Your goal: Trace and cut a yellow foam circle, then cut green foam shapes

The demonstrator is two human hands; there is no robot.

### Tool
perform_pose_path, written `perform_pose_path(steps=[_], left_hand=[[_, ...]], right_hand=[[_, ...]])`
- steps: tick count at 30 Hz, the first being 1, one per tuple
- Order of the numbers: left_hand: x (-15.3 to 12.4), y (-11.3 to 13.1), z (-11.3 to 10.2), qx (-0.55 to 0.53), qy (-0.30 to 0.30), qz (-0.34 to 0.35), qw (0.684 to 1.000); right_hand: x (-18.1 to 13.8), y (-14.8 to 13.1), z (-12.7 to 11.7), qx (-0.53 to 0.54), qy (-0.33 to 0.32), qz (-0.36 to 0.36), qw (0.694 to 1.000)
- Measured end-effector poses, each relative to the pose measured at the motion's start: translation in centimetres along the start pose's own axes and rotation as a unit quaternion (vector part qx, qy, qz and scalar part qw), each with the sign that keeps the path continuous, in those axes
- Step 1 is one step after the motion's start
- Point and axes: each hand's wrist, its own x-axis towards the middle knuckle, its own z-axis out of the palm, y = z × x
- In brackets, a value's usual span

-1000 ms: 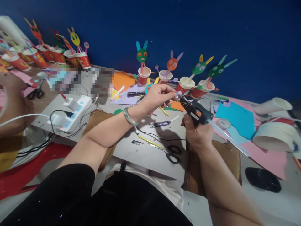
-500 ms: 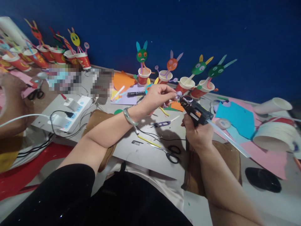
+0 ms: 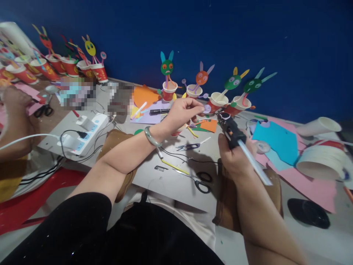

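My left hand [image 3: 182,112] pinches a small pale purple paper disc [image 3: 207,108] between thumb and fingers, above the grey table [image 3: 154,180]. My right hand [image 3: 233,156] grips a black hot glue gun [image 3: 230,129] with a clear glue stick [image 3: 255,163] sticking out of its back toward me. The gun's nozzle points up at the disc, a short gap away from it. A jade bangle [image 3: 151,137] sits on my left wrist.
Paper cups with paper rabbit figures [image 3: 167,79] line the blue wall. Black scissors [image 3: 200,181], small snips [image 3: 189,146], a black marker [image 3: 159,110], coloured paper sheets [image 3: 278,140] and a power strip [image 3: 82,134] lie on the table. Another person's arm [image 3: 13,125] is at the left.
The glue gun has swung from lying sideways to pointing away from me, its nozzle drawn back from the disc. My left hand lifted the disc slightly.
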Motion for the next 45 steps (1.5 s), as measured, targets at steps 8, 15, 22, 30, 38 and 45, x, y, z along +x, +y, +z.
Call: perform_pose_path(steps=[8,15,22,30,38,45], left_hand=[[0.0,0.5,-0.3,-0.076,0.004,-0.056,0.996],[-0.8,0.1,-0.1,-0.155,-0.034,-0.12,0.98],[-4.7,0.4,-0.3,-0.136,-0.027,-0.158,0.978],[-7.3,0.0,-1.1,-0.165,-0.014,-0.175,0.971],[-8.2,-0.5,-3.4,-0.132,-0.007,-0.161,0.978],[-4.7,-1.4,-10.5,0.073,0.195,0.023,0.978]], right_hand=[[1.1,2.2,1.5,-0.185,-0.197,-0.045,0.962],[1.4,0.2,-0.6,-0.037,-0.063,-0.118,0.99],[0.7,-3.4,-1.1,0.046,0.012,-0.194,0.98],[0.2,-5.2,-0.5,0.019,-0.024,-0.239,0.97],[0.1,-6.5,0.1,0.04,-0.042,-0.27,0.961],[1.0,-9.0,0.7,0.247,-0.221,-0.089,0.939]])
